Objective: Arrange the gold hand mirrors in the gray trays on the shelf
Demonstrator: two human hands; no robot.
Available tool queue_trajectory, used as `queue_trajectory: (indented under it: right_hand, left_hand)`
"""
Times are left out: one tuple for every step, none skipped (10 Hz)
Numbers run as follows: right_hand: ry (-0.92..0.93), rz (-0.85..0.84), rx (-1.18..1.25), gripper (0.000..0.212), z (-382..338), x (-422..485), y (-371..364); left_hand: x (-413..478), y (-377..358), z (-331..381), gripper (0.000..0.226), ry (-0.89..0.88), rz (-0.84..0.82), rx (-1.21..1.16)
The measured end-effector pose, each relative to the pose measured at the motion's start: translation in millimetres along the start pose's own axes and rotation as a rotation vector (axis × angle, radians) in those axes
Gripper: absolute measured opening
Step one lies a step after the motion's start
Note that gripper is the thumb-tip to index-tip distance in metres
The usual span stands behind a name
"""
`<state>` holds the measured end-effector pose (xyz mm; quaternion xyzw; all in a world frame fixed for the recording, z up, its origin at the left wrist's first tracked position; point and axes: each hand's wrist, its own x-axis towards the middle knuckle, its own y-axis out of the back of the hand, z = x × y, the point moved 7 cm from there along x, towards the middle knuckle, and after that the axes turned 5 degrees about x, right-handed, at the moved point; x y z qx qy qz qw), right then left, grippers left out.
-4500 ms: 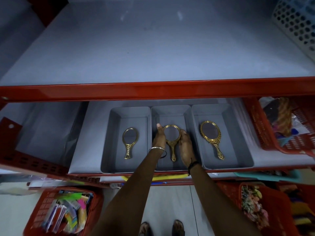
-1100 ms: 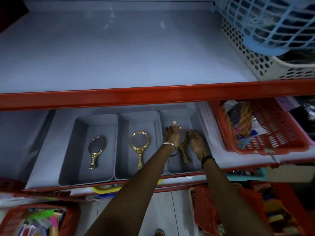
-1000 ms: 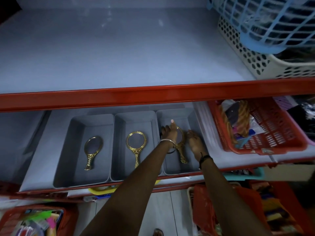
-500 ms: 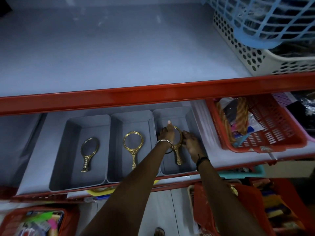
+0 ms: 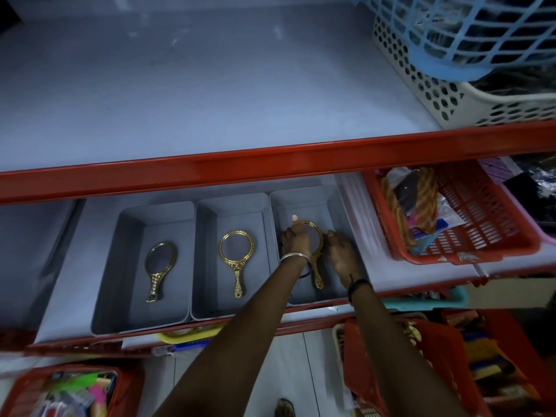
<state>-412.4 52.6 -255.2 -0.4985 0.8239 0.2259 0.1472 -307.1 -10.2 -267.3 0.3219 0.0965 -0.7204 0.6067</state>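
Observation:
Three gray trays stand side by side on the lower shelf. The left tray (image 5: 126, 236) holds a small oval gold mirror (image 5: 160, 261). The middle tray (image 5: 207, 224) holds a round gold mirror (image 5: 236, 251). In the right tray (image 5: 304, 200) lies an ornate oval gold mirror (image 5: 314, 240), handle toward me. My left hand (image 5: 296, 240) grips the left rim of its head, one finger stretched forward. My right hand (image 5: 341, 251) presses against the right rim. My hands hide part of its frame.
A red shelf rail (image 5: 270, 164) runs just above the trays. A red basket (image 5: 469, 224) of packets stands right of the trays. White (image 5: 451, 97) and blue baskets (image 5: 469, 40) sit on the upper shelf. Red baskets (image 5: 421, 371) of goods stand below, near the floor.
Both hands went from the round mirror in the middle tray to the ornate mirror in the right tray. The view has shifted right, so the trays now lie further left.

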Motion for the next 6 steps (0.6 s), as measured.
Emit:
queue_trajectory:
  right_hand:
    - [-0.038,0.037,-0.111,0.036,2.5,-9.4,10.9]
    - [-0.090,-0.019,-0.278,0.032,20.5,-9.2,7.7]
    - [-0.133,0.002,-0.237,0.029,32.9,-6.8,6.2]
    - [-0.137,0.040,-0.228,0.033,25.9,-17.5,7.8]
    - [-0.044,0.128,-0.217,0.035,12.2,-33.7,13.9]
    - [0.183,0.213,-0.198,0.031,-14.8,-66.5,16.4]
  left_hand:
    - [-9.9,-2.1,-19.9,0.074,0.165,0.024,-0.229]
    - [-23.1,-7.7,-38.1,0.083,0.309,0.021,-0.458]
    - [-35.3,-8.1,-48.0,0.080,0.349,0.020,-0.586]
    - [-52.0,1.7,-37.9,0.073,0.246,0.031,-0.363]
    - [-76.4,7.0,-24.8,0.053,0.102,0.014,-0.263]
    - [-114.9,29.3,-9.5,0.038,-0.143,0.101,-0.120]
